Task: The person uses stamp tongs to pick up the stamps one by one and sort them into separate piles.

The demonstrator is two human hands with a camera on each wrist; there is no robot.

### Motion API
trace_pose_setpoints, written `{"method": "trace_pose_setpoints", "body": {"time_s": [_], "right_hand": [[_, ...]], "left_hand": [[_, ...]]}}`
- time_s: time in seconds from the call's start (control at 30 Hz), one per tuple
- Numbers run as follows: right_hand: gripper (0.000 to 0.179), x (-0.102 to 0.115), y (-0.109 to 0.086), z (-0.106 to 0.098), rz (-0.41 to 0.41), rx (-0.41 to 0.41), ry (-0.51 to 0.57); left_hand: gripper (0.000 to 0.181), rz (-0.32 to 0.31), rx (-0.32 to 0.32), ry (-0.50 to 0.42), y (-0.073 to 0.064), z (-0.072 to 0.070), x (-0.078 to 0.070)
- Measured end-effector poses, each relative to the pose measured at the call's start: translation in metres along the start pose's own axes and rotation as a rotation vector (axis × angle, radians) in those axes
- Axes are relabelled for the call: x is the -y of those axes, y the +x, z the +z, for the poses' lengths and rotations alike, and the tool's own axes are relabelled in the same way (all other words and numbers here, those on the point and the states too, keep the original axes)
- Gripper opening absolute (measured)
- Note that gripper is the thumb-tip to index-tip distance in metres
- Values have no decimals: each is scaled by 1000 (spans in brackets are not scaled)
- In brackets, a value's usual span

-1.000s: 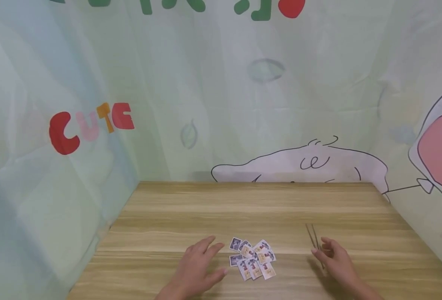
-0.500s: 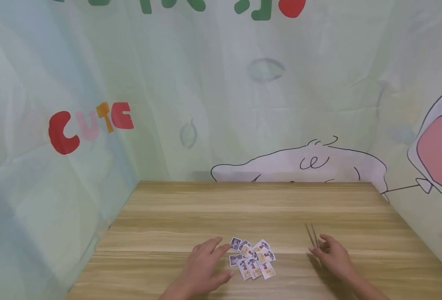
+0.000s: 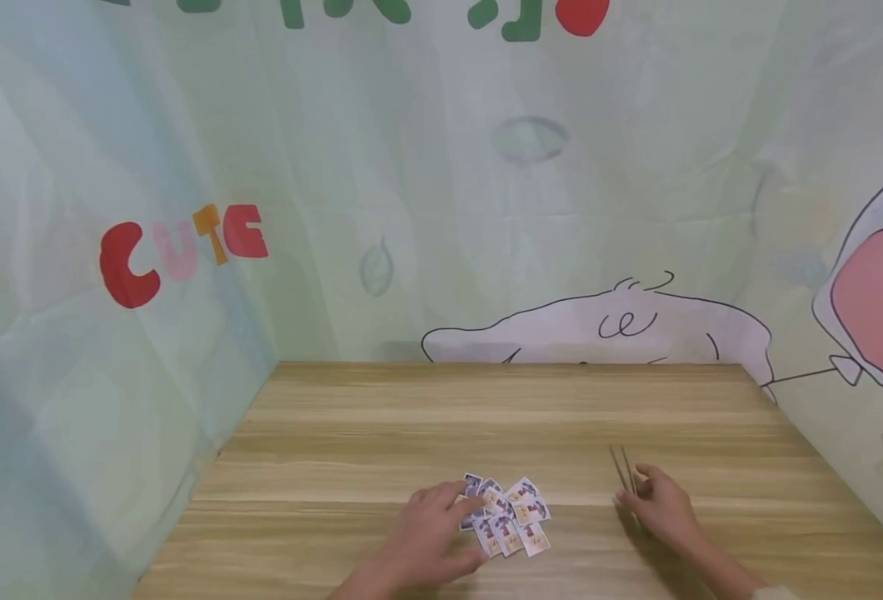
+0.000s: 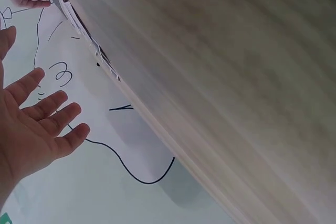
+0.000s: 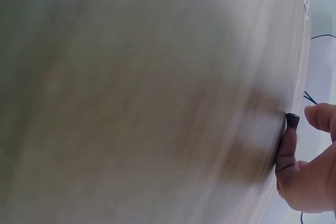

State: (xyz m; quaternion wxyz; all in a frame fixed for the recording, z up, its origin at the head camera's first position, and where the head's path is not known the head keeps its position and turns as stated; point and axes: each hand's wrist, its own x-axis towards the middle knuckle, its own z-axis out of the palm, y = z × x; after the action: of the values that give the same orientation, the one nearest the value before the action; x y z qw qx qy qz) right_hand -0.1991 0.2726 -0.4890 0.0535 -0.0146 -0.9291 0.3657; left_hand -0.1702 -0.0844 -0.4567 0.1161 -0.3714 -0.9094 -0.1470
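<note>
Several small picture cards lie spread and partly overlapping on the wooden table. My left hand is over their left side, covering some of them. In the left wrist view the fingers of this left hand are spread and hold nothing. To the right, metal tweezers lie with both tips pointing away. My right hand is at their near end, thumb and finger on either side, covering part of them. In the right wrist view my right hand shows a gap between its digits, beside a small dark end.
The wood-grain table meets a fabric backdrop along its far and side edges. Printed letters and a cartoon outline mark the cloth. A strip of table lies between the cards and the tweezers.
My left hand has moved right, from beside the cards to over their left part. The right hand has shifted slightly forward and left along the tweezers, whose tips have stayed in place.
</note>
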Motion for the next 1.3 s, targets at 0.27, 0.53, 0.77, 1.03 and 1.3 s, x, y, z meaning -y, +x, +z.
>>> {"method": "trace_pose_setpoints", "body": {"time_s": [0.27,0.53,0.77,1.03,1.3], "right_hand": [[54,1,4,0,7,1,-12],[55,-3,8,-1,8,11,-29],[54,-5,10,-3,5,26,-28],[55,-5,14,-5,2,45,-45],[53,-3,16,-7,45,73,-44]], "left_hand": [[57,52,41,12,7,5,-5],[57,43,123,-13,13,6,-8],[59,97,123,53,19,11,-6],[65,147,130,128,26,17,-2],[71,151,176,207,35,23,-3]]}}
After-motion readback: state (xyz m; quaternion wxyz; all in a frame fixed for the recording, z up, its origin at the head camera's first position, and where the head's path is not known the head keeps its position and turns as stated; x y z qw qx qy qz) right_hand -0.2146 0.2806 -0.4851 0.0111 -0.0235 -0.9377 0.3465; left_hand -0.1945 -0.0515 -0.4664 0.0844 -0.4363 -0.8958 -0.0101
